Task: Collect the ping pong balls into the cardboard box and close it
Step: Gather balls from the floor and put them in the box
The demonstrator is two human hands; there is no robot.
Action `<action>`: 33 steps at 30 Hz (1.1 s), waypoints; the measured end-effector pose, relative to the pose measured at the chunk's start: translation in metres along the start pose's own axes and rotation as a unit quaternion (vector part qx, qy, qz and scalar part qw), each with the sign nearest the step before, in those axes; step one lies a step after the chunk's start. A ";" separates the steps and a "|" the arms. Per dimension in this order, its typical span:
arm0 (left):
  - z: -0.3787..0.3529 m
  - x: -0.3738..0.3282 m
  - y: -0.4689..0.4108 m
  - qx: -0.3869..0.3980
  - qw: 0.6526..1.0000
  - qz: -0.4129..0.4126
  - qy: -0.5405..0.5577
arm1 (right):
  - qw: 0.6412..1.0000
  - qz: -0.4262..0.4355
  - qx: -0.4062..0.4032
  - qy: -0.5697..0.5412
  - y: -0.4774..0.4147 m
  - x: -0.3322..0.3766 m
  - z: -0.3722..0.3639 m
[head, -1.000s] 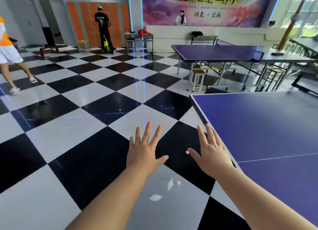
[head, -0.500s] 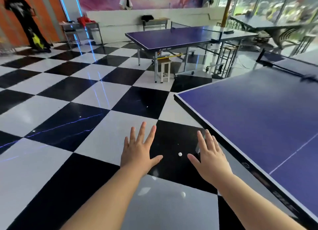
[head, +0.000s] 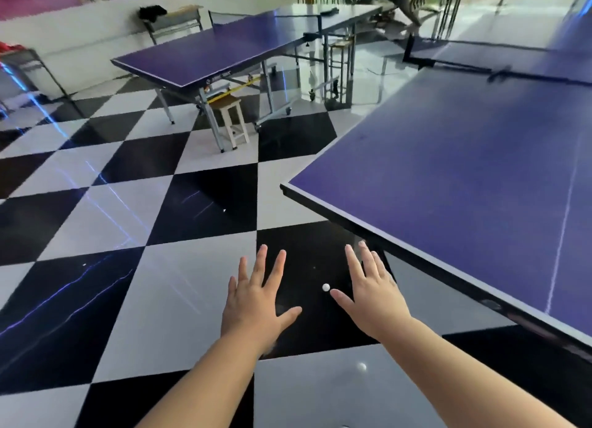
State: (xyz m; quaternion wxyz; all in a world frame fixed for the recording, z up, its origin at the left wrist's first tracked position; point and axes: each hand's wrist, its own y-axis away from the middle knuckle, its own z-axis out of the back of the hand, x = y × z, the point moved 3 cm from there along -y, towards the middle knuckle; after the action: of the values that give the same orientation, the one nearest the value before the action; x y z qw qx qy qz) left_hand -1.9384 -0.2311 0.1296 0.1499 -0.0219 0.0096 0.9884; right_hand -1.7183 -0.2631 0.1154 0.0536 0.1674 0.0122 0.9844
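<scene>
Ping pong ball (head: 325, 287) on floor (head: 179, 286), between left hand (head: 256, 302) and right hand (head: 373, 302); hands spread, empty. Risk: ball rolls beneath desk (head: 448, 177) if nudged.

Both bare forearms reach forward side by side, the left hand (head: 256, 302) and right hand (head: 373, 299) palm-down, fingers spread wide, each grip holding nothing.

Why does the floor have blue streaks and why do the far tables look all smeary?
Head view: the glossy checkered floor mirrors lights as blue streaks; the far tables and top edge are smeared, likely motion blur; the wide lens bends the near table edge; the ball between the left hand and right hand stays fairly sharp.
</scene>
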 end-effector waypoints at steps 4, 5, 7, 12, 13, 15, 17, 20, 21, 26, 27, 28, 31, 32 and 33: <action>-0.016 0.019 -0.052 0.050 0.998 -0.030 -0.020 | 1.000 -0.027 0.006 0.000 -0.042 0.004 -0.020; -0.022 0.023 -0.064 0.066 0.997 -0.034 -0.016 | 0.999 -0.044 0.014 0.000 -0.049 0.002 -0.025; -0.037 0.029 -0.089 0.097 0.994 -0.053 -0.013 | 0.996 -0.084 0.023 -0.013 -0.061 0.000 -0.037; -0.084 0.032 -0.152 0.150 0.973 -0.168 -0.038 | 0.980 -0.189 0.035 -0.043 -0.073 -0.004 -0.082; -0.097 0.035 -0.165 0.163 0.967 -0.194 -0.039 | 0.973 -0.220 0.042 -0.055 -0.074 -0.003 -0.095; -0.123 0.037 -0.193 0.182 0.953 -0.241 -0.040 | 0.953 -0.290 0.042 -0.080 -0.074 0.001 -0.123; -0.149 0.035 -0.221 0.204 0.934 -0.292 -0.044 | 0.921 -0.373 0.034 -0.106 -0.073 0.002 -0.154; -0.193 0.040 -0.247 0.234 0.909 -0.341 -0.044 | 0.868 -0.471 0.033 -0.155 -0.069 0.005 -0.206; -0.204 0.040 -0.252 0.237 0.906 -0.348 -0.035 | 0.853 -0.495 0.031 -0.163 -0.065 0.004 -0.219; -0.311 0.046 -0.286 0.269 0.890 -0.368 -0.022 | 0.798 -0.572 0.016 -0.189 -0.053 -0.019 -0.312; -0.337 0.045 -0.290 0.270 0.886 -0.377 -0.023 | 0.792 -0.582 0.010 -0.186 -0.050 -0.026 -0.335; -0.361 0.045 -0.294 0.273 0.883 -0.381 -0.026 | 0.786 -0.591 0.013 -0.181 -0.048 -0.033 -0.356; -0.443 0.047 -0.301 0.281 0.879 -0.383 -0.040 | 0.759 -0.619 0.031 -0.200 -0.041 -0.057 -0.428; -0.464 0.045 -0.306 0.280 0.880 -0.382 -0.043 | 0.752 -0.625 0.031 -0.206 -0.040 -0.066 -0.445; -0.487 0.043 -0.309 0.279 0.880 -0.381 -0.044 | 0.750 -0.625 0.030 -0.215 -0.040 -0.077 -0.465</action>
State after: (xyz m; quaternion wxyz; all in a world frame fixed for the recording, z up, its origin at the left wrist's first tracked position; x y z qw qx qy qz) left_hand -1.8680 0.0637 -0.3629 0.5149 0.0629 0.2695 0.8113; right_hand -1.7961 -0.2344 -0.3499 0.6535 0.3309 0.1318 0.6679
